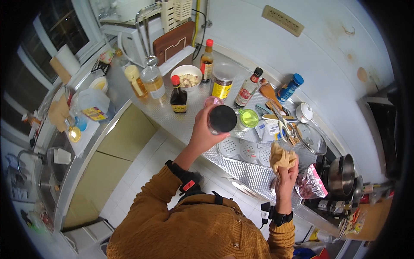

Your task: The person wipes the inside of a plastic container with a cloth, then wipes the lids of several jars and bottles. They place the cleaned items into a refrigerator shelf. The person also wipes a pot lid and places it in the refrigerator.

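Observation:
My left hand (205, 129) is wrapped around a jar with a black lid (223, 118), raised over the metal-topped counter (197, 116). In my right hand (288, 173) is a crumpled tan cloth (281, 157), held above the counter's right part. A pink-lidded container (212, 101) shows partly behind the jar. Beside the jar stands a container with a green lid (249, 118). Below them lies a white perforated rack (249, 151). Near the cloth are white scissors (283, 124) and a white packet (267, 130). A pink-edged plastic bag (311, 183) sits to the right of my right hand.
Several bottles, among them a dark sauce bottle (179, 97) and a clear bottle (247, 89), stand along the back. A white bowl (186, 69) holds cut pieces. A glass lid (312, 138) and a metal pot (341, 178) are at right. A sink (48, 187) lies far left.

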Demonstrator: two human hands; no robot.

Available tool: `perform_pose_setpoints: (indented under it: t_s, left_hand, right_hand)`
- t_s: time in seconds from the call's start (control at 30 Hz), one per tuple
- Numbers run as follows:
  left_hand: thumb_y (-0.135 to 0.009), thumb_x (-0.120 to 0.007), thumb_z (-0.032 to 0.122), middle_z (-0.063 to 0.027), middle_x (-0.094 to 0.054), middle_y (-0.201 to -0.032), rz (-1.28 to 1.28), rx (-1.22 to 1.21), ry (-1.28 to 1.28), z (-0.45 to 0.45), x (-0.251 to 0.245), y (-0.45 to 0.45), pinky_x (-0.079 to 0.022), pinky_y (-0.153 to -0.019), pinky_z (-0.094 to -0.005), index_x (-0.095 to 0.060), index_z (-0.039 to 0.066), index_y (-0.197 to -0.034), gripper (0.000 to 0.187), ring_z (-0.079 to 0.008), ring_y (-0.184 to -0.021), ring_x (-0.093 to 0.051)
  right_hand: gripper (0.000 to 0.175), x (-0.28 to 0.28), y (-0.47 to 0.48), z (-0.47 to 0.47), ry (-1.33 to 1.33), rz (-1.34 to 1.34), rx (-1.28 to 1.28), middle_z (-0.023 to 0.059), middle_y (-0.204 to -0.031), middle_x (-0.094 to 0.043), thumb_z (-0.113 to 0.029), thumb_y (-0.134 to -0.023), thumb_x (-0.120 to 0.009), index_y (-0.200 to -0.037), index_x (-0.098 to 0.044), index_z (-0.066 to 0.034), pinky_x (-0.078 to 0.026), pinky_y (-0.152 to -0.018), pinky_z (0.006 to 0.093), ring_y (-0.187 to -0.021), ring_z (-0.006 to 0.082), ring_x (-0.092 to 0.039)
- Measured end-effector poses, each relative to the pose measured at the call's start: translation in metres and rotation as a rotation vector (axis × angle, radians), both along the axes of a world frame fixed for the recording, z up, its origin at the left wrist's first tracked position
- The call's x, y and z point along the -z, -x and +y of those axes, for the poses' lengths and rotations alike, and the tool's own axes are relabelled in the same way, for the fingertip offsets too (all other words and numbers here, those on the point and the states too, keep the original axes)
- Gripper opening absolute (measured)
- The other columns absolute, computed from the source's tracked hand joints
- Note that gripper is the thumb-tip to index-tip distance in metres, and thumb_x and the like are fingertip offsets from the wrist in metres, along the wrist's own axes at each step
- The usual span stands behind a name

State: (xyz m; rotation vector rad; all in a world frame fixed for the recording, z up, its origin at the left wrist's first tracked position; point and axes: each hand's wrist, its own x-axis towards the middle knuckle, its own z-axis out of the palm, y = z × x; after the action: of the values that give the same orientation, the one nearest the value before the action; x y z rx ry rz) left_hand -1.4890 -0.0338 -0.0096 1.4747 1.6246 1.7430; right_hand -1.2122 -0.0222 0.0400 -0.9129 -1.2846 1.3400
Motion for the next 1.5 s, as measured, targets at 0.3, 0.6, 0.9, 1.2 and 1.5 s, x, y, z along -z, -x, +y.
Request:
perform_pose_setpoints:
  t_s: [0.3,0.6,0.9,1.2,1.5]
  left_hand:
    - [-0.053,-0.084,0.02,-0.0163,-0.049,-0.121,0.276,0.367,-0.098,-0.016,-0.038,-0.032,-0.043,-0.094,-0.0423,-0.046,0.005,-0.121,0.079,-0.0353,-0.11,-0.051]
    - [-0.053,-0.082,0.024,-0.011,-0.056,-0.108,0.42,0.52,-0.027,-0.019,-0.028,-0.06,-0.044,-0.087,-0.0393,-0.053,0.009,-0.111,0.066,-0.0327,-0.101,-0.054]
    - [-0.053,-0.083,0.019,-0.0165,-0.053,-0.111,0.129,0.563,0.04,-0.028,-0.042,-0.092,-0.046,-0.084,-0.0396,-0.043,0.004,-0.121,0.081,-0.0338,-0.099,-0.056]
    - [-0.051,-0.082,0.011,-0.0119,-0.055,-0.109,0.09,0.713,0.089,-0.031,-0.056,-0.096,-0.046,-0.084,-0.0343,-0.045,0.003,-0.118,0.076,-0.0242,-0.1,-0.057]
    - [-0.058,-0.078,0.01,-0.0069,-0.06,-0.096,0.203,0.951,0.058,-0.035,-0.044,-0.117,-0.048,-0.075,-0.0318,-0.056,0.004,-0.108,0.055,-0.0184,-0.089,-0.059]
  right_hand:
    - [0.041,-0.075,0.057,0.005,-0.925,-0.554,-0.344,0.0116,-0.112,-0.051,-0.008,-0.066,-0.062,-0.106,-0.066,-0.0126,-0.038,-0.1,0.0474,-0.114,0.035,-0.047]
    - [0.042,-0.071,0.064,-0.009,-0.774,-0.799,-0.234,0.0087,-0.11,-0.053,-0.02,-0.081,-0.063,-0.123,-0.058,-0.0173,-0.037,-0.083,0.0391,-0.099,0.0298,-0.047]
    - [0.037,-0.061,0.034,-0.003,-0.438,-0.736,-0.122,0.017,-0.089,-0.051,-0.01,-0.086,-0.056,-0.123,-0.056,-0.0132,-0.045,-0.071,0.041,-0.08,0.0346,-0.054]
    - [0.045,-0.054,-0.008,-0.023,-0.54,-0.434,-0.349,0.0125,-0.131,-0.05,0.001,-0.078,-0.058,-0.12,-0.062,-0.0156,-0.037,-0.102,0.0401,-0.124,0.0316,-0.045]
    - [0.031,-0.067,-0.004,-0.033,-0.577,-0.7,-0.375,0.009,-0.127,-0.055,-0.013,-0.082,-0.055,-0.111,-0.066,-0.0187,-0.037,-0.101,0.0437,-0.126,0.0309,-0.043]
